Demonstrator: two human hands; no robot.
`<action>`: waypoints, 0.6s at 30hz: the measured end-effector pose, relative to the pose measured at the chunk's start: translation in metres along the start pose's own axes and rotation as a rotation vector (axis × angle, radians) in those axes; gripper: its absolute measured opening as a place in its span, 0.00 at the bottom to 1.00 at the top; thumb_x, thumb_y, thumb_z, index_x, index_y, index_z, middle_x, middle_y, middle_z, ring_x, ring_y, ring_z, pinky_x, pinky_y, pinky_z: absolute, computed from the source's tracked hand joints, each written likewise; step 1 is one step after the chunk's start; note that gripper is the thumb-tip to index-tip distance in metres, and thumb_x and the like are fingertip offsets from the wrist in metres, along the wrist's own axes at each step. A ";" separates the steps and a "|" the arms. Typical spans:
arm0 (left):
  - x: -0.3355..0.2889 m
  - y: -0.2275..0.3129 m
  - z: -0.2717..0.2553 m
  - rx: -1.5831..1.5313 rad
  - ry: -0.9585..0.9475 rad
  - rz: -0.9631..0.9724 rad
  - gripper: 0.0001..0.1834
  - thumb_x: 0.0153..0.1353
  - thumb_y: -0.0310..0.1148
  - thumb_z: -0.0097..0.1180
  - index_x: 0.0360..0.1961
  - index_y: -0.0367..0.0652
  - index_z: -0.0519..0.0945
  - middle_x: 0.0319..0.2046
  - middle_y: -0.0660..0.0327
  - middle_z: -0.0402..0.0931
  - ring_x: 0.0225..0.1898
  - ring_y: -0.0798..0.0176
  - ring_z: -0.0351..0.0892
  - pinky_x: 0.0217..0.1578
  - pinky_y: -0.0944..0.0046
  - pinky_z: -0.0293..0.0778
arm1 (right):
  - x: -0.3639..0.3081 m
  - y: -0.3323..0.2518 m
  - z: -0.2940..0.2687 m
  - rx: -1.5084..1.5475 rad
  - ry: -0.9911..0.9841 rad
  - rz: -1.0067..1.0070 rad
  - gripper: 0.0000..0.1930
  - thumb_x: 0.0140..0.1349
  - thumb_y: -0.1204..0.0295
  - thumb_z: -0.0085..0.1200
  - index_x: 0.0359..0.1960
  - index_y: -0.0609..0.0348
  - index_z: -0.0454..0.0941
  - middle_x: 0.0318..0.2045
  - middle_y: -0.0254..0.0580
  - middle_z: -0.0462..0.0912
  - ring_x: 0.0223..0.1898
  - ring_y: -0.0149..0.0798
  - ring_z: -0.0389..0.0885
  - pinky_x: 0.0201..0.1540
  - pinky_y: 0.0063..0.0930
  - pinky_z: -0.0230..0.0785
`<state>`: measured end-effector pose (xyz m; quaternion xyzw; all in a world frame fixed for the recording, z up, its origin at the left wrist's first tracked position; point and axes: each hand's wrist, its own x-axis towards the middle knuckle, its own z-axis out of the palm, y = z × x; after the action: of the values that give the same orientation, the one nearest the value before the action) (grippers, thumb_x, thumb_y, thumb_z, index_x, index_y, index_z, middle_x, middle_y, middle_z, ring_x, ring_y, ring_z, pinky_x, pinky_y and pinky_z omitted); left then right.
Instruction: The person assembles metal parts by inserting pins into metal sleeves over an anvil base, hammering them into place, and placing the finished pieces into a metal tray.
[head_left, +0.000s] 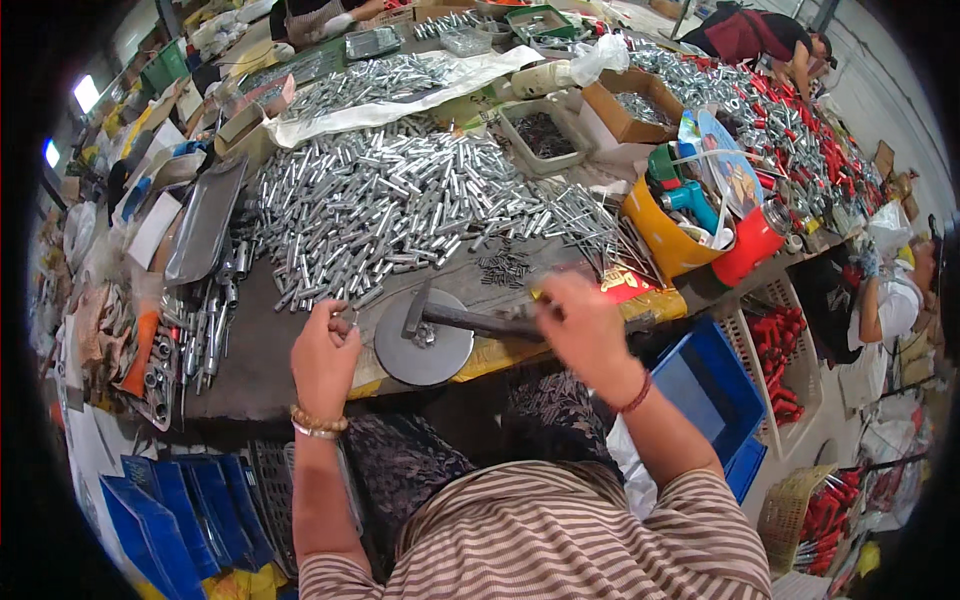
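My left hand (326, 348) is closed in a pinch at the left of a round grey metal disc (400, 362). A small shiny metal piece (355, 318) shows at its fingertips. On the disc rests a hammer (470, 321), head down, its dark handle pointing right. A few small metal bits (425, 338) lie beside the hammer head. My right hand (588, 325) hovers at the handle's end, fingers curled but smeared by motion; whether it touches the handle or holds anything, I cannot tell. Short dark pins (503, 268) lie in a small heap beyond the disc.
A big pile of metal tubes (390, 200) covers the bench behind. Long thin rods (590, 225), a yellow bucket (668, 235) and a red container (750, 245) stand right. Blue trays (710, 390) sit low right. A metal tray (207, 220) leans left. Other people work farther off.
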<state>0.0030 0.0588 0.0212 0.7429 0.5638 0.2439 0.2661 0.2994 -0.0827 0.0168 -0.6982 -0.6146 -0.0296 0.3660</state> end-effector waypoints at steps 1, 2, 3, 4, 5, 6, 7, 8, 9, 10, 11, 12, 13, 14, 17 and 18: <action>0.001 -0.005 0.005 0.000 0.000 0.004 0.17 0.59 0.25 0.64 0.50 0.40 0.81 0.35 0.60 0.79 0.34 0.62 0.81 0.38 0.61 0.78 | 0.009 0.021 -0.004 -0.109 0.043 0.001 0.11 0.59 0.75 0.60 0.44 0.53 0.79 0.35 0.46 0.80 0.35 0.55 0.83 0.36 0.49 0.76; 0.001 -0.017 0.012 -0.277 -0.029 0.027 0.20 0.60 0.25 0.63 0.55 0.41 0.79 0.36 0.62 0.79 0.34 0.67 0.80 0.37 0.65 0.77 | 0.016 0.036 -0.005 -0.217 0.064 0.040 0.12 0.59 0.76 0.60 0.44 0.53 0.77 0.35 0.46 0.81 0.36 0.56 0.84 0.36 0.50 0.76; -0.002 -0.028 0.011 -0.548 -0.048 0.041 0.22 0.62 0.25 0.62 0.59 0.41 0.77 0.37 0.64 0.78 0.33 0.72 0.78 0.35 0.69 0.76 | 0.027 0.038 -0.010 -0.357 -0.030 0.140 0.13 0.59 0.74 0.62 0.46 0.53 0.78 0.39 0.47 0.83 0.40 0.54 0.84 0.40 0.47 0.77; -0.008 -0.015 0.005 -0.651 -0.102 -0.026 0.23 0.63 0.26 0.62 0.60 0.41 0.76 0.38 0.64 0.78 0.34 0.73 0.77 0.35 0.70 0.76 | 0.033 0.048 -0.009 -0.450 -0.041 0.137 0.14 0.59 0.74 0.61 0.47 0.54 0.77 0.38 0.48 0.83 0.41 0.55 0.84 0.41 0.49 0.77; -0.017 0.003 0.002 -0.750 -0.138 -0.100 0.23 0.64 0.27 0.62 0.61 0.40 0.75 0.39 0.63 0.77 0.35 0.73 0.77 0.34 0.71 0.76 | 0.035 0.060 -0.002 -0.523 -0.083 0.126 0.14 0.59 0.75 0.60 0.47 0.54 0.77 0.39 0.48 0.83 0.41 0.55 0.85 0.41 0.48 0.78; -0.024 0.006 0.005 -0.776 -0.144 -0.074 0.24 0.63 0.28 0.63 0.61 0.41 0.76 0.39 0.64 0.77 0.34 0.73 0.77 0.35 0.68 0.77 | 0.035 0.075 0.007 -0.566 -0.120 0.122 0.14 0.60 0.76 0.58 0.49 0.52 0.78 0.40 0.47 0.84 0.41 0.55 0.86 0.40 0.47 0.80; -0.029 0.001 0.007 -0.738 -0.184 -0.025 0.24 0.63 0.29 0.63 0.60 0.41 0.76 0.38 0.64 0.77 0.35 0.72 0.77 0.36 0.67 0.78 | 0.037 0.080 0.012 -0.702 -0.219 0.141 0.15 0.62 0.77 0.55 0.51 0.51 0.79 0.41 0.47 0.85 0.40 0.55 0.87 0.38 0.47 0.81; -0.037 0.000 0.008 -0.658 -0.163 -0.039 0.23 0.63 0.31 0.63 0.59 0.42 0.77 0.38 0.64 0.77 0.36 0.72 0.77 0.36 0.67 0.77 | 0.038 0.079 0.019 -0.657 -0.155 0.086 0.15 0.64 0.77 0.53 0.53 0.50 0.79 0.40 0.48 0.86 0.38 0.54 0.88 0.36 0.49 0.81; -0.044 -0.002 0.008 -0.577 -0.155 0.028 0.20 0.63 0.29 0.63 0.57 0.43 0.80 0.34 0.65 0.77 0.33 0.73 0.77 0.36 0.67 0.78 | 0.043 0.068 0.023 -0.710 -0.258 0.233 0.16 0.66 0.76 0.52 0.54 0.49 0.79 0.39 0.49 0.87 0.37 0.56 0.88 0.36 0.49 0.81; -0.048 -0.011 0.019 -0.612 -0.137 0.090 0.17 0.63 0.29 0.62 0.54 0.44 0.82 0.33 0.67 0.76 0.32 0.74 0.75 0.36 0.68 0.76 | 0.036 0.087 0.025 -0.651 -0.177 0.162 0.17 0.67 0.75 0.53 0.57 0.48 0.78 0.39 0.50 0.88 0.38 0.56 0.89 0.37 0.50 0.81; -0.045 0.000 0.026 -0.568 -0.234 0.029 0.16 0.62 0.29 0.62 0.51 0.43 0.82 0.34 0.65 0.77 0.34 0.72 0.77 0.37 0.65 0.76 | 0.023 0.154 0.024 -0.864 -0.256 0.129 0.19 0.68 0.74 0.55 0.60 0.47 0.77 0.42 0.50 0.88 0.41 0.56 0.89 0.38 0.49 0.82; -0.047 -0.005 0.034 -0.554 -0.148 0.143 0.14 0.61 0.29 0.61 0.49 0.42 0.82 0.35 0.61 0.79 0.36 0.66 0.78 0.40 0.61 0.77 | 0.028 0.140 0.014 -0.736 -0.305 0.280 0.21 0.68 0.72 0.56 0.62 0.43 0.76 0.43 0.47 0.88 0.40 0.54 0.89 0.40 0.49 0.82; -0.046 -0.006 0.044 -0.519 -0.070 0.256 0.14 0.59 0.29 0.59 0.47 0.41 0.82 0.37 0.57 0.79 0.40 0.58 0.80 0.43 0.57 0.76 | 0.020 0.165 0.006 -0.690 -0.229 0.181 0.25 0.67 0.76 0.56 0.66 0.47 0.73 0.44 0.48 0.88 0.41 0.55 0.89 0.41 0.49 0.82; -0.047 -0.003 0.048 -0.541 -0.082 0.224 0.13 0.58 0.28 0.57 0.45 0.40 0.81 0.39 0.54 0.79 0.41 0.53 0.80 0.46 0.54 0.76 | 0.022 0.187 0.001 -0.670 -0.304 0.269 0.26 0.66 0.77 0.55 0.67 0.51 0.72 0.49 0.52 0.87 0.47 0.57 0.88 0.47 0.51 0.81; -0.057 -0.002 0.036 -0.470 -0.092 0.206 0.11 0.58 0.29 0.58 0.42 0.40 0.80 0.40 0.52 0.78 0.44 0.47 0.80 0.47 0.49 0.75 | 0.018 0.203 0.001 -0.582 -0.137 -0.022 0.20 0.69 0.75 0.54 0.63 0.55 0.76 0.53 0.57 0.84 0.55 0.59 0.83 0.56 0.53 0.76; -0.059 0.000 0.031 -0.447 -0.098 0.200 0.10 0.59 0.30 0.59 0.42 0.40 0.81 0.40 0.52 0.78 0.44 0.45 0.80 0.46 0.48 0.75 | 0.023 0.210 0.001 -0.640 -0.245 0.019 0.25 0.68 0.75 0.55 0.67 0.60 0.71 0.60 0.56 0.80 0.61 0.56 0.80 0.61 0.47 0.73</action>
<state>0.0090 -0.0018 -0.0057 0.7286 0.4057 0.3514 0.4254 0.4887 -0.0579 -0.0725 -0.7818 -0.6069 -0.1335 0.0520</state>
